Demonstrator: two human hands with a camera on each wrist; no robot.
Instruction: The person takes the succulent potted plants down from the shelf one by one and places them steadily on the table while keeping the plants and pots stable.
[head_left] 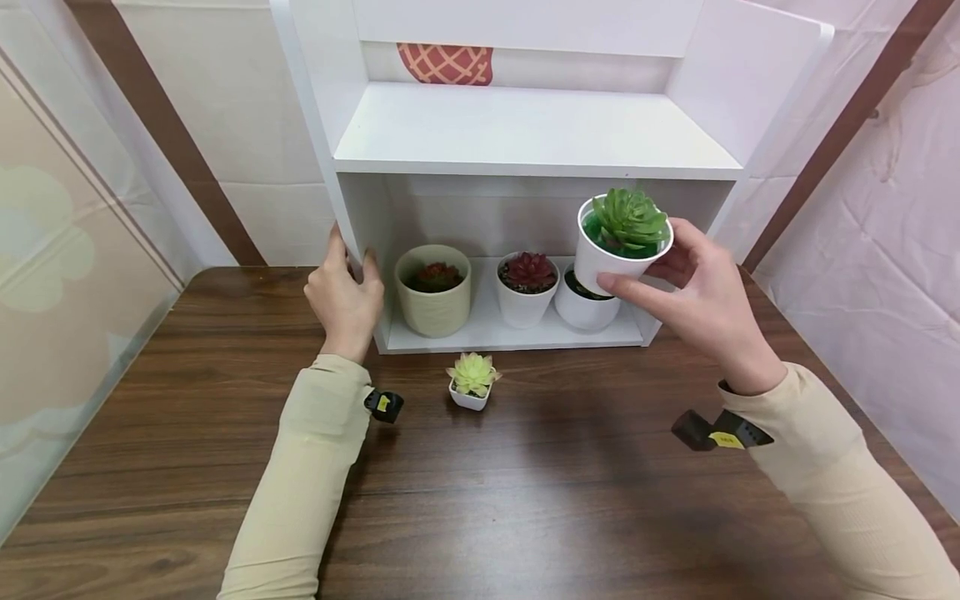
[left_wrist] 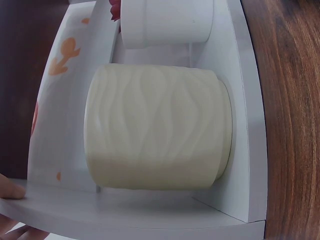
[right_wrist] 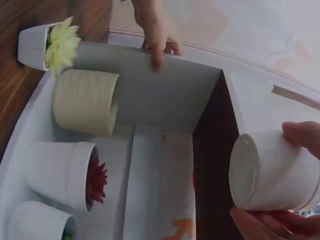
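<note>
My right hand (head_left: 708,300) grips a white pot with a green succulent (head_left: 628,225), thumb on the near side and fingers round the far side. It is held up before the shelf's lower compartment, slightly tilted, and partly covers a low white pot (head_left: 587,312) behind it. In the right wrist view the held pot's underside (right_wrist: 245,172) shows. My left hand (head_left: 347,296) pinches the left side panel (head_left: 367,208) of the white shelf, thumb inside and fingers outside. Just right of that hand stands a cream pot (head_left: 433,304) with a reddish succulent; its wavy relief fills the left wrist view.
A white pot with a dark red succulent (head_left: 525,292) stands mid-compartment. On the brown wooden table (head_left: 480,500), before the shelf, sits a small square pot with a pale green succulent (head_left: 471,385). The upper shelf board (head_left: 525,125) overhangs the lower compartment. Fabric walls stand on both sides.
</note>
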